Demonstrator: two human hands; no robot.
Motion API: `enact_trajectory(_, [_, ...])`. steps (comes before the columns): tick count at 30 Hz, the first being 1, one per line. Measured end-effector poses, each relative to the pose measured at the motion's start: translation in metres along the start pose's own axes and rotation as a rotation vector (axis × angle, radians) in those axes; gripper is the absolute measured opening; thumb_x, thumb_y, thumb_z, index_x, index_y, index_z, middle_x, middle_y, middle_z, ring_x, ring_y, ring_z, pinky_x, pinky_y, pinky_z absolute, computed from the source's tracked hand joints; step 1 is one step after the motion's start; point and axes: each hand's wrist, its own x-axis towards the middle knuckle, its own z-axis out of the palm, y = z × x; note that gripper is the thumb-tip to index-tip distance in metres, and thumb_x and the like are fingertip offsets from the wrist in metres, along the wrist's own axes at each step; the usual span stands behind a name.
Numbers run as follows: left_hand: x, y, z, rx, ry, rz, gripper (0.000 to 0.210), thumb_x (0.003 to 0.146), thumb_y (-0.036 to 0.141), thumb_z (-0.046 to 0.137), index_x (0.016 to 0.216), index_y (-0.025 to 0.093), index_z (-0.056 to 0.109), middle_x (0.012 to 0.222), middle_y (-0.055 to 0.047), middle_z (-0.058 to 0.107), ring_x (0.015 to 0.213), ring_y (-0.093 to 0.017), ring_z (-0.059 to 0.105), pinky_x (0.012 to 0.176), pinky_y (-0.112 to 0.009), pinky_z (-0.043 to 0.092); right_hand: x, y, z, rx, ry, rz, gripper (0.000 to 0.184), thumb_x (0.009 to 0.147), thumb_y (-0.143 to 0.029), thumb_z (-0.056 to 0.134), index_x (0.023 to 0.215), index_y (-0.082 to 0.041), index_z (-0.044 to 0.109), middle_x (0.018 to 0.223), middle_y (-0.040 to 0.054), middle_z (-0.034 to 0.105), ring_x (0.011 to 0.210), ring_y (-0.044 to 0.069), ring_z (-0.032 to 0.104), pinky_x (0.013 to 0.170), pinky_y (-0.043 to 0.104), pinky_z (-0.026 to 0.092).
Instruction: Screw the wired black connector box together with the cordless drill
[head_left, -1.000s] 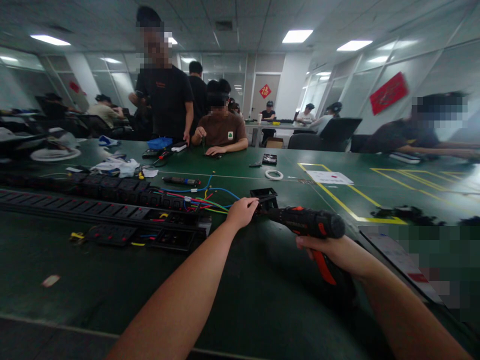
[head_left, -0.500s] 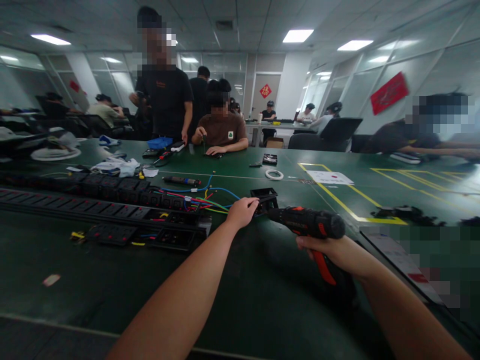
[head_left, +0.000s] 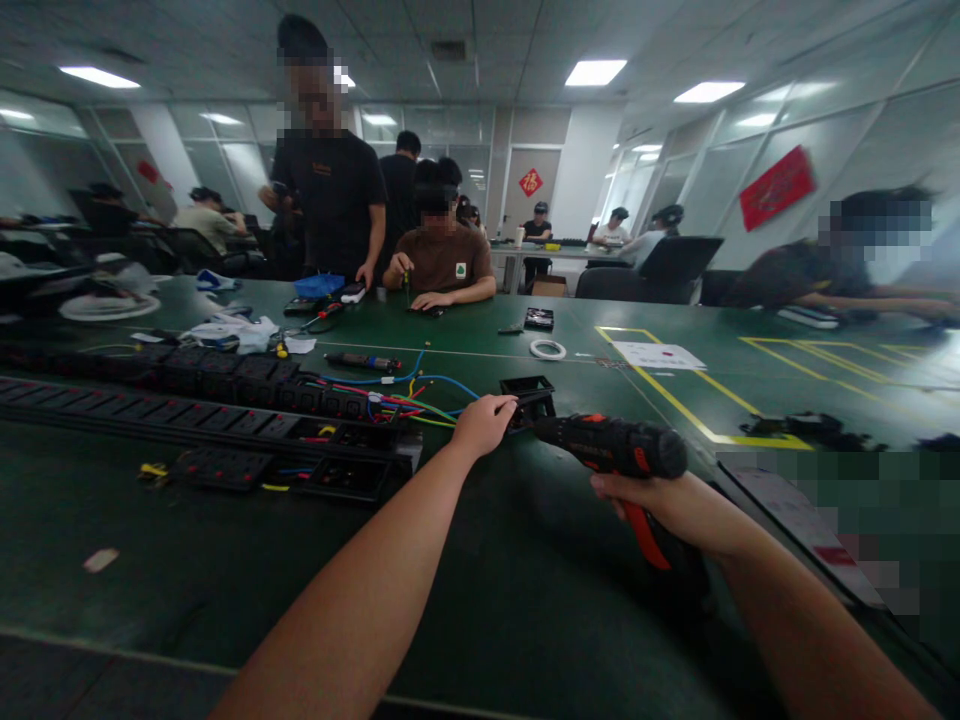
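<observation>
My left hand (head_left: 486, 422) is closed on a small black frame-like housing (head_left: 534, 392), with the fingers partly hidden behind it. Blue, red and green-yellow wires (head_left: 420, 402) run from the left toward this hand. My right hand (head_left: 660, 500) grips a black and orange cordless drill (head_left: 615, 442) by its handle. The drill's nose points left at the near side of the housing; whether the tip touches it I cannot tell. Left of my hands lie long black power strips (head_left: 247, 415) with rows of sockets.
A loose black socket block (head_left: 221, 468) lies at the near left. Beyond are a dark cylindrical tool (head_left: 364, 361), a white ring (head_left: 547, 350) and a paper sheet (head_left: 660, 355). Yellow tape (head_left: 675, 405) marks the green table. Co-workers sit and stand across it.
Almost nothing differs. The drill and my right hand have shifted very slightly left; my left hand stays on the housing.
</observation>
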Motion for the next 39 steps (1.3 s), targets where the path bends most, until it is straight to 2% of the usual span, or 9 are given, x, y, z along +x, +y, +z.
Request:
enact_trajectory(13, [0.0006, -0.0003, -0.0002, 0.006, -0.006, 0.000, 0.041, 0.099, 0.040, 0.043, 0.123, 0.023, 0.072, 0.126, -0.005, 0.071, 0.118, -0.022, 0.063, 0.106, -0.031, 0.045, 0.0033, 0.0051, -0.0015, -0.011, -0.026, -0.015, 0.035, 0.078, -0.054, 0.070, 0.080, -0.019, 0.064, 0.065, -0.0012, 0.060, 0.062, 0.016, 0.054, 0.059, 0.030, 0.042])
enact_trajectory(21, [-0.0002, 0.0010, -0.0012, 0.013, -0.010, -0.013, 0.041, 0.099, 0.041, 0.043, 0.123, 0.024, 0.072, 0.126, -0.005, 0.071, 0.118, -0.022, 0.063, 0.106, -0.031, 0.045, -0.0005, -0.0002, 0.0000, -0.006, 0.014, 0.001, 0.035, 0.076, -0.053, 0.072, 0.075, -0.019, 0.065, 0.064, -0.0003, 0.061, 0.061, 0.017, 0.056, 0.058, 0.030, 0.042])
enact_trajectory(26, [-0.0011, 0.0021, -0.0023, 0.010, -0.008, -0.011, 0.040, 0.099, 0.040, 0.043, 0.123, 0.025, 0.072, 0.126, -0.004, 0.071, 0.118, -0.022, 0.063, 0.106, -0.031, 0.045, 0.0001, 0.0007, -0.0006, 0.020, 0.014, 0.008, 0.033, 0.076, -0.051, 0.074, 0.080, -0.019, 0.068, 0.063, -0.0002, 0.062, 0.060, 0.017, 0.056, 0.057, 0.029, 0.042])
enact_trajectory(29, [-0.0005, 0.0008, -0.0018, 0.007, -0.004, 0.003, 0.040, 0.099, 0.039, 0.043, 0.122, 0.024, 0.072, 0.127, -0.005, 0.071, 0.118, -0.022, 0.063, 0.106, -0.032, 0.045, 0.0004, 0.0008, -0.0003, 0.045, -0.010, -0.015, 0.034, 0.077, -0.050, 0.074, 0.089, -0.018, 0.070, 0.068, 0.0010, 0.065, 0.063, 0.018, 0.059, 0.060, 0.030, 0.044])
enact_trajectory(35, [0.0002, -0.0016, -0.0001, 0.004, 0.001, 0.012, 0.041, 0.099, 0.041, 0.043, 0.123, 0.023, 0.072, 0.126, -0.005, 0.071, 0.118, -0.022, 0.063, 0.106, -0.032, 0.045, 0.0016, 0.0021, 0.0009, 0.102, -0.006, -0.110, 0.034, 0.077, -0.045, 0.076, 0.097, -0.018, 0.071, 0.092, 0.0056, 0.071, 0.069, 0.018, 0.062, 0.068, 0.033, 0.050])
enact_trajectory(39, [-0.0003, -0.0005, -0.0009, 0.009, -0.001, 0.006, 0.041, 0.099, 0.040, 0.043, 0.123, 0.023, 0.072, 0.127, -0.005, 0.070, 0.118, -0.022, 0.063, 0.106, -0.032, 0.045, 0.0020, 0.0048, -0.0006, 0.095, -0.010, -0.114, 0.035, 0.078, -0.045, 0.075, 0.099, -0.017, 0.069, 0.091, 0.0058, 0.069, 0.073, 0.020, 0.063, 0.072, 0.035, 0.051])
